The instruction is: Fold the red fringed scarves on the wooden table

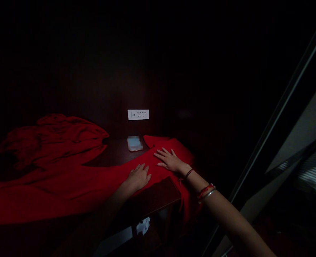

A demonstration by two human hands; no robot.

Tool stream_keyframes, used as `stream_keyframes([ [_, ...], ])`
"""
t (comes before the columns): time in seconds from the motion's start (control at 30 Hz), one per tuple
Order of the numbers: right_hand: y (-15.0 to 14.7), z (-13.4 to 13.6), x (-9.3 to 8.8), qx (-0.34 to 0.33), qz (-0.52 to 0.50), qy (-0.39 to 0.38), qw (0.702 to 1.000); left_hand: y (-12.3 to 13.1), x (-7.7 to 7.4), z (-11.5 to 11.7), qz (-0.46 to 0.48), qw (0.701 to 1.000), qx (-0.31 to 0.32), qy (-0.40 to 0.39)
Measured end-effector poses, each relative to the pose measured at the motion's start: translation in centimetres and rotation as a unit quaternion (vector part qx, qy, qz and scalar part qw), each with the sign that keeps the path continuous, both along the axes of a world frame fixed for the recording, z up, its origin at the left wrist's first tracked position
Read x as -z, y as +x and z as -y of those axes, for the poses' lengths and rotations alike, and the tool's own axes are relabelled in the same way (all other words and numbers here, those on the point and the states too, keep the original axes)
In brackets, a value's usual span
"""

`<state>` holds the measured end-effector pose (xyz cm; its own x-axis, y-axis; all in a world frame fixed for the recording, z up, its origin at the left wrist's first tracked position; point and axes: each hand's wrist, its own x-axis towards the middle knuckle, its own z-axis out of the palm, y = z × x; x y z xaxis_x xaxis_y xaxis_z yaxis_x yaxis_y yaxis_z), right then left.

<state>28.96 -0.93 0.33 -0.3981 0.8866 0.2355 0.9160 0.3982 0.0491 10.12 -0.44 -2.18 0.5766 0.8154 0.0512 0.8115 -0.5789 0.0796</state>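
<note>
A long red cloth [93,182], perhaps a garment, lies stretched across a dark wooden table [158,197]. My left hand [139,177] rests on its middle stretch, palm down with fingers extended. Farther right, my right hand [170,160] presses flat on the same fabric, its fingers spread. Neither hand grips anything. Past the table's right end the cloth hangs down over the edge. At the back left, more red fabric [69,137] sits in a crumpled heap; whether it is one piece with the flat part I cannot tell.
A blurred light-blue flat item [134,143] lies at the back of the table, below a white wall socket [138,114]. Something white and crumpled [143,226] shows under the tabletop. A slanted pale-edged frame [281,110] stands at the right. The room is very dark.
</note>
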Motion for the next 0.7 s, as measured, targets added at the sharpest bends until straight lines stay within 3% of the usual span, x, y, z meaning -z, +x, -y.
stream_keyframes([
  [0.17,3.4,-1.8,1.4,0.067,0.009,-0.044,0.997,-0.6,-2.0,2.4,-0.064,0.997,-0.043,-0.005],
  [0.37,6.6,-2.5,-0.5,0.212,0.034,0.007,0.977,-0.6,-3.5,3.9,-0.092,0.991,-0.092,0.030],
  [0.43,5.7,-2.4,-1.2,0.188,0.028,0.039,0.981,-1.0,-4.2,4.1,-0.093,0.990,-0.095,0.039],
  [0.57,2.0,-2.2,-0.9,0.047,0.003,0.046,0.998,-2.0,-5.1,4.1,-0.094,0.990,-0.098,0.038],
  [0.7,0.4,-2.1,0.7,0.030,-0.019,-0.014,0.999,-3.0,-4.3,4.0,-0.112,0.992,0.016,0.052],
])
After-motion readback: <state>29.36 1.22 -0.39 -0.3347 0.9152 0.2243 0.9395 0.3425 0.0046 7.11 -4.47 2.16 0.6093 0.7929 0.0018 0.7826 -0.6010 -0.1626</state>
